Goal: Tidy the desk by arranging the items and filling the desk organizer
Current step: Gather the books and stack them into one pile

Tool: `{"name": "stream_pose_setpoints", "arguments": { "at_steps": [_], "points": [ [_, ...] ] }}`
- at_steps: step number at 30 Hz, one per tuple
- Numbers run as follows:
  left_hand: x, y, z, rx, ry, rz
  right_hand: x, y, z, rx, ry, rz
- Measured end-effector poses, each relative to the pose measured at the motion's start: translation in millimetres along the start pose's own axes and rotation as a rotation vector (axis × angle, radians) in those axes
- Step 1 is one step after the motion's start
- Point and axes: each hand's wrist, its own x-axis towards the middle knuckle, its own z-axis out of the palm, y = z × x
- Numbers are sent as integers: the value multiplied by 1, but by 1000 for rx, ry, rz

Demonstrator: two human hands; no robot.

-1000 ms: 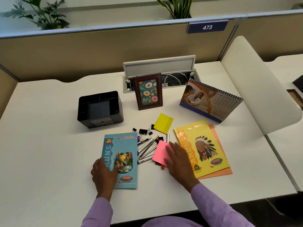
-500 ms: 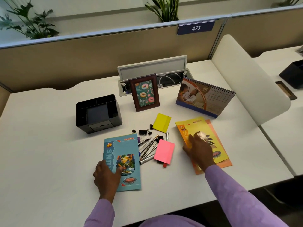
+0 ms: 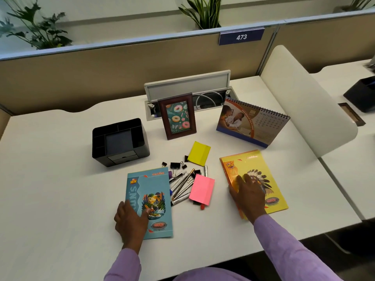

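Observation:
A black desk organizer (image 3: 119,141) stands at the left of the white desk (image 3: 50,189), its compartments empty. My left hand (image 3: 130,220) rests flat on the lower left of a blue notebook (image 3: 149,201). My right hand (image 3: 246,196) presses flat on a yellow notebook (image 3: 257,179) that lies on an orange one, whose edge shows at the left. Between the notebooks lie several pens (image 3: 182,185), black binder clips (image 3: 175,165), a pink sticky pad (image 3: 202,188) and a yellow sticky pad (image 3: 198,153).
A wooden photo frame (image 3: 177,115) and a desk calendar (image 3: 252,122) stand behind the clutter, in front of an open cable tray (image 3: 187,88). A white divider panel (image 3: 304,102) bounds the desk on the right. A beige partition runs along the back.
My right hand moved right from the pink sticky pad onto the yellow notebook, and the yellow and orange notebooks now sit more squarely stacked. My left hand stayed on the blue notebook.

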Motion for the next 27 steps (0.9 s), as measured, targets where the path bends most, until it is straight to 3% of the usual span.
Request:
{"name": "stream_pose_setpoints", "arguments": {
  "at_steps": [9,16,19,23,27],
  "points": [
    [-1,9,0,-24,44,-109,3,-1,-1,-4,13,-6],
    [27,19,-22,-33,-92,-350,4,3,1,23,10,-7],
    [44,5,-26,-43,-157,-373,6,2,-9,63,-18,17],
    [33,0,-45,-378,-174,-287,10,-1,-22,109,-93,28],
    [-1,7,-70,-671,-58,-240,0,-13,-19,325,-87,-183]
  ]
}}
